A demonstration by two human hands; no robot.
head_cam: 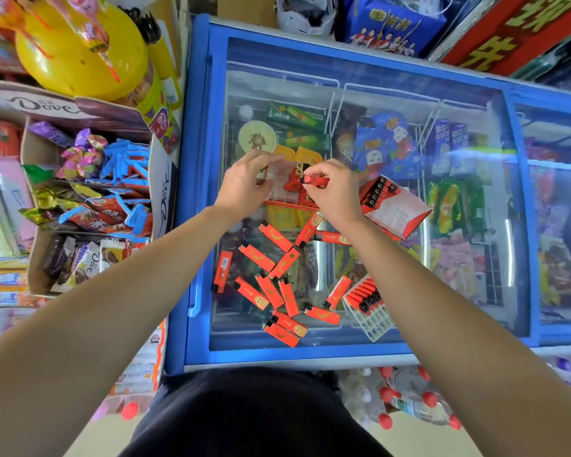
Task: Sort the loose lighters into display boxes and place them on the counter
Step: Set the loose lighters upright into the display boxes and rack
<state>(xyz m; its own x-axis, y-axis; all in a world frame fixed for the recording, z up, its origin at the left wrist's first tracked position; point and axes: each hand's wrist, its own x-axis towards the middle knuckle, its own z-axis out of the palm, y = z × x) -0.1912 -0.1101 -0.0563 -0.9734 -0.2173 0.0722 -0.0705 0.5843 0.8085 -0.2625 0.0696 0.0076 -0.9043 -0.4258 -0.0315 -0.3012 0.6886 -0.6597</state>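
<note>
Several loose red lighters (279, 285) lie scattered on the glass lid of a blue freezer (419, 74). My left hand (244, 186) grips the edge of a clear slotted tray (279, 181) that holds a few red lighters. My right hand (335, 189) pinches one red lighter (315, 180) just above that tray. To the right, a red display box (394, 206) stands tilted with a row of lighters in it. A white slotted tray (371, 311) with a few lighters lies near the front right.
A Dove carton of sweets and chocolate (89, 199) stands left of the freezer. A yellow lollipop stand (80, 47) rises behind it. Bottles with red caps (406, 397) lie on the floor below the freezer. Ice creams show through the glass.
</note>
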